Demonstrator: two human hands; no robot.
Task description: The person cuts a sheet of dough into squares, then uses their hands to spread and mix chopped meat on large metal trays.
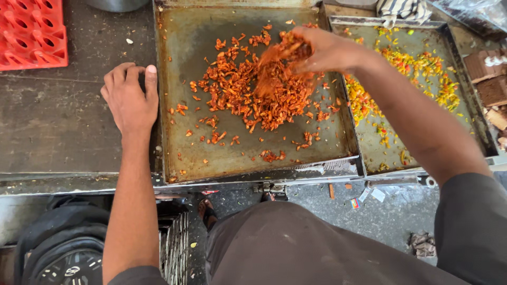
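The orange-red shredded mix (248,95) lies heaped at the centre of a large, shallow metal tray (179,42), with loose strands scattered toward the tray's near and left edges. The right hand (317,50) is raised over the far right part of the heap, fingers curled around a clump of the mix; part of the clump is blurred below the hand. The left hand (129,97) rests palm down on the dark worktop (58,121), fingers loosely bent, holding nothing, its thumb touching the tray's left rim. Just beside the tray on the right stands a 2nd metal tray (459,68) holding a yellow-green chopped mix (422,68). A red plastic crate (31,31) sits at the far left corner of the worktop.
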